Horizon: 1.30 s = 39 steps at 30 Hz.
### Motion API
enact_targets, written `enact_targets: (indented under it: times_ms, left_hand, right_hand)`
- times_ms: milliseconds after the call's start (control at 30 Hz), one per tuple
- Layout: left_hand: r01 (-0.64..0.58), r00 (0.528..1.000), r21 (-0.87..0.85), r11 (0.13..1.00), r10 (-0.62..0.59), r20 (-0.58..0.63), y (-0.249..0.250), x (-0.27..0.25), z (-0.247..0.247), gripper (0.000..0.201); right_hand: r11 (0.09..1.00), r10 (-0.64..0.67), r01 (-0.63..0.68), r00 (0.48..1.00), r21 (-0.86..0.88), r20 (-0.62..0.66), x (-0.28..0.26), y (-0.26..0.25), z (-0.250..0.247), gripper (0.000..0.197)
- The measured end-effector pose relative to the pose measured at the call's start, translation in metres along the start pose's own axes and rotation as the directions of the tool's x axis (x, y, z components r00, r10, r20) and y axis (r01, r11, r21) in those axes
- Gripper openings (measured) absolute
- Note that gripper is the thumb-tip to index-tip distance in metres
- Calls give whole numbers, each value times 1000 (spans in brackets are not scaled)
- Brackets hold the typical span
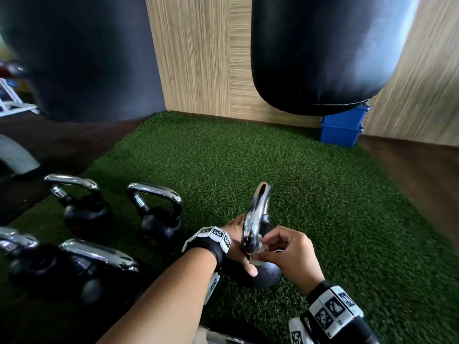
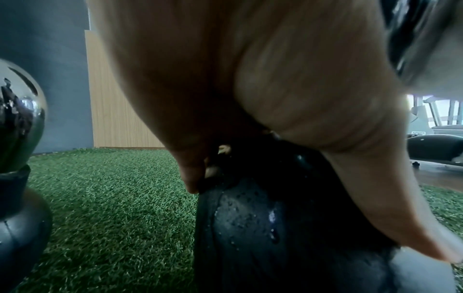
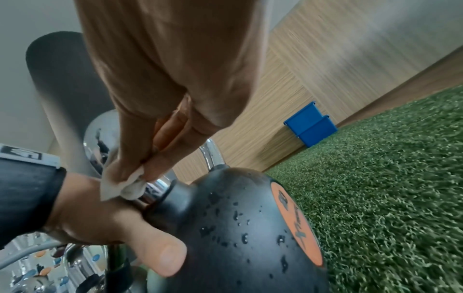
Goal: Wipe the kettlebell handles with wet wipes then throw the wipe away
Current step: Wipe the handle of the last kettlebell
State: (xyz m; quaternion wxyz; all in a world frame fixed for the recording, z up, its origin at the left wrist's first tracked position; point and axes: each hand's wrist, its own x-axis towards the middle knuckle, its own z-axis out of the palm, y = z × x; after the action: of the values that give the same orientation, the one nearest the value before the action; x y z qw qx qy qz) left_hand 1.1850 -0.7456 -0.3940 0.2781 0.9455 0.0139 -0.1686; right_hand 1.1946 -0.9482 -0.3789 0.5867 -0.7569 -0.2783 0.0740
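A black kettlebell (image 1: 267,275) with a chrome handle (image 1: 255,214) stands on the green turf in front of me. Water drops bead on the kettlebell body (image 3: 240,234), which bears an orange label. My left hand (image 1: 242,247) grips the kettlebell's top at the base of the handle, thumb lying on the body. My right hand (image 1: 285,252) pinches a white wet wipe (image 3: 122,182) against the lower end of the chrome handle (image 3: 155,188). In the left wrist view the left hand (image 2: 250,99) wraps over the wet black body (image 2: 263,228).
Several other chrome-handled kettlebells (image 1: 159,212) stand on the turf to the left. A black punching bag (image 1: 323,53) hangs ahead, with a blue bin (image 1: 341,127) behind it at the wooden wall. Open turf (image 1: 323,194) lies ahead and right.
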Motion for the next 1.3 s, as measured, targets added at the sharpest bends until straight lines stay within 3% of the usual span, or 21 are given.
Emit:
enact_targets:
  times_ms: [100,200,333,433,533,633,767,833,933,1100,1200,1300]
  left_hand:
    - [-1,996,10,1000,2,-90,1,-1,1,117]
    - [-50,995,28,998,52,-86,2,-1,0,117]
    - [-146,985,184,972,161,-67,5,-2,-1,117]
    - [-140,985,188,972,156,-77,4,-4,0,108]
    - [-76,991,157,985,92,-95,1,-7,0,111]
    - [-46,992,145,988,62,-107,1,-7,-1,121]
    - [-28,990,95,995,41,-137,1,-9,1,123]
    - [-18,990,79,997,29,-141,0,-9,1,122]
    - [-5,991,141,990,24,-132,1,-9,2,122]
    - [-12,994,188,982,31,-103,7,-12,0,115]
    - [-19,990,124,992,36,-135,10,-13,0,128]
    - [-1,996,174,985,17,-92,13,-14,-2,118]
  right_hand:
    - [993,22,-20,1000,-116,14,6,5,-1,40]
    - [988,42,-26,994,-154,101,18,2,-7,43]
    - [946,-4,108,947,-306,322,39,-8,-16,40]
    - [923,-40,185,918,-337,395,47,-11,-15,29]
    - [954,-49,180,885,-242,463,52,-10,-17,24]
    - [994,-18,74,842,-83,539,61,-10,-21,20]
    - [990,51,52,744,-134,666,71,-15,-19,38]
    - [990,78,28,711,-139,699,76,-17,-18,37]
    - [997,80,-55,722,-58,687,82,-17,-20,21]
    - [958,10,-209,707,196,707,81,2,-18,32]
    - [826,-60,-351,724,441,688,76,13,-13,48]
    - [682,-85,-422,766,597,637,68,19,-4,40]
